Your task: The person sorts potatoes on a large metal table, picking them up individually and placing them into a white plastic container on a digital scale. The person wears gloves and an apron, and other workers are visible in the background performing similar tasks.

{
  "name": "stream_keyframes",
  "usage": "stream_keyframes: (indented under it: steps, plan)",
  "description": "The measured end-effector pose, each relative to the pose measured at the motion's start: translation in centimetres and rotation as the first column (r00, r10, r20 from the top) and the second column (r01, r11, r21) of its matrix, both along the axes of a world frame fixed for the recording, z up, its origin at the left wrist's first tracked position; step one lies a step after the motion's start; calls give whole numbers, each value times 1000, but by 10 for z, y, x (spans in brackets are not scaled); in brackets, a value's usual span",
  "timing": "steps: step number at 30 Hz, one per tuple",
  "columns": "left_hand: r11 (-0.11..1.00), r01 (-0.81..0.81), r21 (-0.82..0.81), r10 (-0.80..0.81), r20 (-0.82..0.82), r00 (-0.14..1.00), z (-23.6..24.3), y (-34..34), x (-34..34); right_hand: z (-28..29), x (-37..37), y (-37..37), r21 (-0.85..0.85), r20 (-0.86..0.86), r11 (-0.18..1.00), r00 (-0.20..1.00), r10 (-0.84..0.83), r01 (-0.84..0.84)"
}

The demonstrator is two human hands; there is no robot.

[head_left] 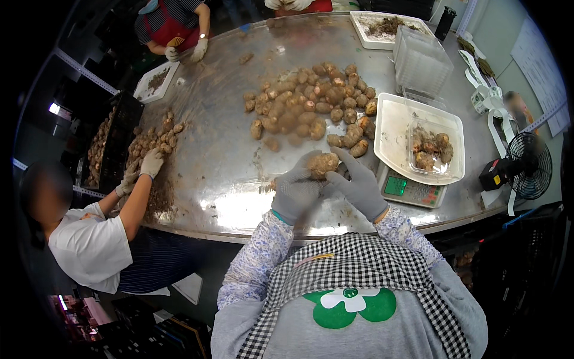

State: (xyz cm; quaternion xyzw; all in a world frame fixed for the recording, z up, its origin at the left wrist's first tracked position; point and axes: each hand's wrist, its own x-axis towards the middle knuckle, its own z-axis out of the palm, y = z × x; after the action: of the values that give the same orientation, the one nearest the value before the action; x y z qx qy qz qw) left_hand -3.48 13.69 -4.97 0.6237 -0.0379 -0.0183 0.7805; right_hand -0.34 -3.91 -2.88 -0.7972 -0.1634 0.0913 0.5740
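Observation:
My left hand [294,192] and my right hand [360,186], both in grey gloves, are closed around a brown, rough-skinned taro [323,165] just above the near side of the metal table. Beyond them spreads a heap of similar taros [299,99], some with pinkish ends. To the right of my right hand stands a digital scale [412,190] with a lit green display. It carries a white tray [391,128], in which a clear plastic box [431,175] holds several taros. The undersides of my fingers are hidden.
Stacked clear boxes [421,63] and a debris tray [365,30] stand at the far right. A black fan [529,166] is at the right edge. At left, a co-worker's gloved hand [152,163] touches another taro pile beside a black crate [124,119]. Other people stand across the table.

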Motion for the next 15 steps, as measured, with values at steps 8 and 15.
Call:
stream_keyframes:
  steps: [8, 15]
  plan:
    - [982, 22, 186, -62, 209, 976, -23, 0, -16, -25, -11, -10, 101, 127, 988, 986, 106, -119]
    - [967, -204, 151, 217, -74, 973, -8, -9, -41, -30, -16, -4, -58, 166, 995, 982, 88, -79]
